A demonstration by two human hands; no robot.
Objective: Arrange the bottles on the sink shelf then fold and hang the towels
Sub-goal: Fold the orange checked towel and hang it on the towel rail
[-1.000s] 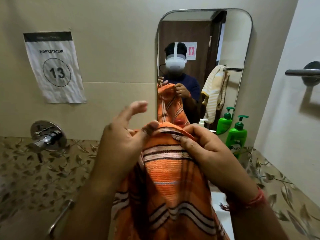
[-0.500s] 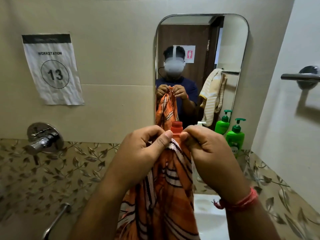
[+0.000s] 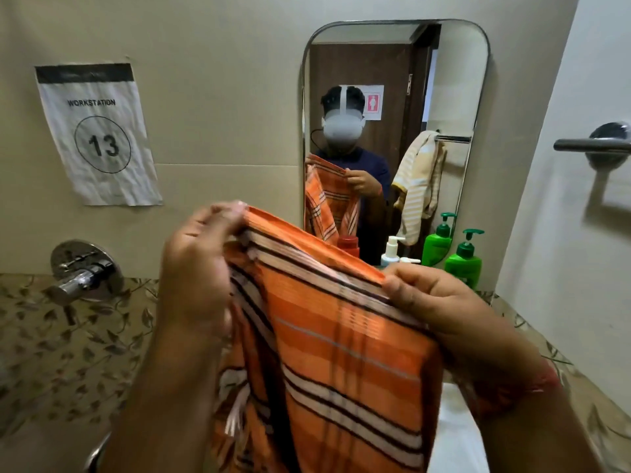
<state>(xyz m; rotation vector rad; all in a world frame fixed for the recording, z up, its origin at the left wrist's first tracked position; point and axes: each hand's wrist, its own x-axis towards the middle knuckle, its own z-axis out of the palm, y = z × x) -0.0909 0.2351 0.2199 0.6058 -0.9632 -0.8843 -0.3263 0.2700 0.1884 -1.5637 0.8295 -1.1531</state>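
An orange towel point(image 3: 338, 343) with dark and white stripes hangs in front of me, held by its top edge. My left hand point(image 3: 198, 268) pinches the upper left corner and my right hand point(image 3: 440, 302) grips the right corner lower down, so the edge slants. Behind it on the sink shelf stand a green pump bottle point(image 3: 464, 264), a white pump bottle point(image 3: 391, 250) and a red-capped bottle point(image 3: 348, 245), partly hidden by the towel. A metal towel bar point(image 3: 590, 145) sticks out from the right wall.
A mirror point(image 3: 396, 131) on the wall reflects me, the bottles and a yellow striped towel on a rail. A chrome tap point(image 3: 80, 278) is at the left, below a paper sign point(image 3: 99, 134). The white sink point(image 3: 457, 438) lies under the towel.
My hands were pinched close together at the towel's top. They have moved apart, spreading the top edge wide, with the left hand higher.
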